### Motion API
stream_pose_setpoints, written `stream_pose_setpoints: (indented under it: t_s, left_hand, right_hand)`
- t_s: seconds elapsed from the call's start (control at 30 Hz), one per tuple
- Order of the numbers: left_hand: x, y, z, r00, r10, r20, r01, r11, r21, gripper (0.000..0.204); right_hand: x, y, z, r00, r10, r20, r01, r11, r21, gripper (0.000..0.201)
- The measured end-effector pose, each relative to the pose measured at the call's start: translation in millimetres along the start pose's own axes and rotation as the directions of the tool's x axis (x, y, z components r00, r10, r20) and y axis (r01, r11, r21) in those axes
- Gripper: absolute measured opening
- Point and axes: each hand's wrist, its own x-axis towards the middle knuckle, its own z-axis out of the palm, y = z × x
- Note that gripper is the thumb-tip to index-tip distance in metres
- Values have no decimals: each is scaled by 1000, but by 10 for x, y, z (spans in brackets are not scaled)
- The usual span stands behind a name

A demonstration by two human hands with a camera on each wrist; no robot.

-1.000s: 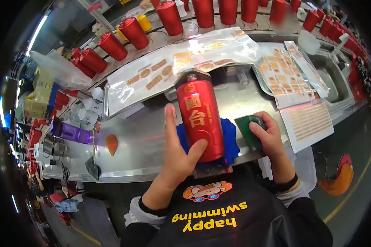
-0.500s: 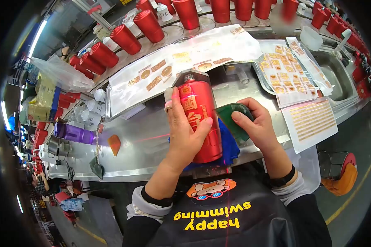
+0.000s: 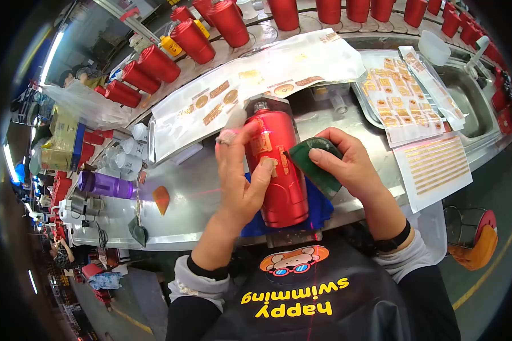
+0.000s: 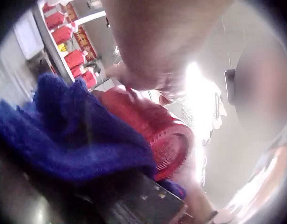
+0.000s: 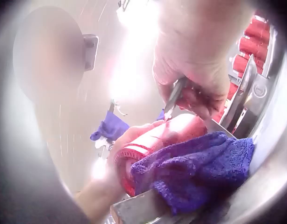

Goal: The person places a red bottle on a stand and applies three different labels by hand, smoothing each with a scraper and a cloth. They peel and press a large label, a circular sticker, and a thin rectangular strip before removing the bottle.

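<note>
A red bottle [image 3: 283, 193] with gold lettering lies on a blue cloth [image 3: 323, 211], its neck pointing away from me. My left hand [image 3: 237, 184] is at its left side, fingers extended and thumb pressing on the gold lettering; a whitish cover wraps one fingertip. In my right hand [image 3: 350, 165] I pinch a dark green scraper [image 3: 314, 162] between thumb and fingers. The scraper's tip comes right up to the bottle's right side, as the right wrist view also shows. Under the bottle, the cloth [image 4: 83, 140] drapes over a metal support [image 4: 148, 196].
White sheets with gold decals [image 3: 210, 102] lie behind the bottle. More decal sheets [image 3: 395, 96] and a gold-striped sheet [image 3: 432, 170] are at right, beside a sink [image 3: 475, 105]. Red bottles [image 3: 193, 41] line the conveyor. At left are a purple bottle [image 3: 105, 184] and an orange scraper [image 3: 161, 200].
The scraper has moved in from the right to the bottle's edge. My left hand came onto the bottle's lettering, and its fingers have since shifted left. The bottles on the conveyor have shifted.
</note>
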Motion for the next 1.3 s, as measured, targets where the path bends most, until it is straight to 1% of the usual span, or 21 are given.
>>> stream_pose_setpoints:
  t_s: [0.1, 0.23, 0.33, 0.53, 0.63, 0.67, 0.7, 0.77, 0.8, 0.83, 0.9, 0.97, 1.0, 1.03, 1.1, 1.13, 1.17, 1.2, 1.23, 1.27, 1.3]
  left_hand:
    - [109, -38, -86, 971, 226, 77, -237, 945, 223, 42]
    - [135, -68, -128, 947, 283, 150, -306, 937, 166, 38]
    - [179, -88, -198, 873, 346, 343, -436, 870, 231, 45]
    - [126, -135, -242, 808, 433, 399, -553, 790, 264, 51]
    - [-39, -96, -229, 838, 403, 367, -498, 841, 214, 51]
    - [-143, -77, -228, 863, 372, 342, -456, 866, 207, 51]
    - [-257, -108, -236, 870, 361, 335, -429, 889, 157, 67]
    - [-591, -139, -102, 978, 180, 108, -181, 984, -1, 92]
    - [-711, -149, -86, 986, 102, 135, -109, 993, 45, 106]
    - [-796, -174, -58, 986, 59, 156, -73, 994, 86, 104]
    - [-922, -192, 19, 983, -38, 180, 8, 987, 163, 101]
    - [-926, -124, 8, 989, 21, 146, -62, 956, 287, 98]
    - [-905, -74, -14, 990, 46, 136, -89, 940, 330, 97]
    - [-891, -34, -31, 989, 73, 129, -116, 921, 371, 96]
    - [-845, -5, -47, 990, 90, 112, -126, 919, 372, 94]
    - [-847, 4, -37, 991, 89, 101, -121, 920, 372, 93]
    - [-863, -5, -13, 992, 97, 80, -120, 925, 361, 93]
    - [-885, -29, 7, 992, 106, 68, -123, 928, 351, 93]
    - [-885, -59, 20, 991, 122, 55, -133, 929, 345, 92]
    - [-895, -72, 21, 991, 117, 66, -132, 936, 327, 93]
    - [-898, -89, 18, 991, 115, 74, -133, 941, 312, 93]
  right_hand:
    - [-40, -2, -17, 999, 33, 23, -34, 999, 33, 21]
    - [-101, 34, -60, 994, 69, 86, -68, 998, -20, 21]
    - [-144, 26, -75, 989, 68, 134, -60, 996, -65, 23]
    - [-191, 31, -133, 996, 84, 27, -85, 996, 27, 22]
    - [-182, -64, -129, 999, 36, 5, -36, 995, -88, 21]
    - [-166, -115, -106, 996, -93, -4, 89, 967, -238, 20]
    - [-145, -175, -58, 975, -220, 8, 207, 901, -382, 20]
    - [-97, -295, 43, 881, -448, 151, 447, 685, -575, 21]
    - [-70, -362, 95, 802, -534, 268, 569, 546, -615, 22]
    - [-48, -443, 152, 706, -591, 391, 674, 388, -629, 23]
    - [55, -557, 216, 733, -470, 492, 679, 454, -577, 19]
    - [432, -474, 171, 705, -437, 559, 709, 445, -547, 15]
    - [607, -496, 227, 790, -513, 337, 592, 492, -638, 13]
    - [722, -636, 205, 702, -615, 360, 553, 152, -819, 14]
    - [610, -698, 299, 739, -455, 497, 661, 343, -668, 17]
    - [517, -793, 355, 703, -306, 642, 705, 419, -572, 19]
    - [577, -739, 331, 714, -183, 676, 660, 498, -562, 20]
    - [729, -613, 277, 805, -308, 508, 593, 464, -659, 20]
    - [866, -539, 229, 842, -436, 318, 508, 438, -742, 20]
    - [872, -615, 235, 735, -622, 270, 472, 185, -862, 24]
    - [794, -632, 257, 720, -579, 383, 576, 191, -795, 24]
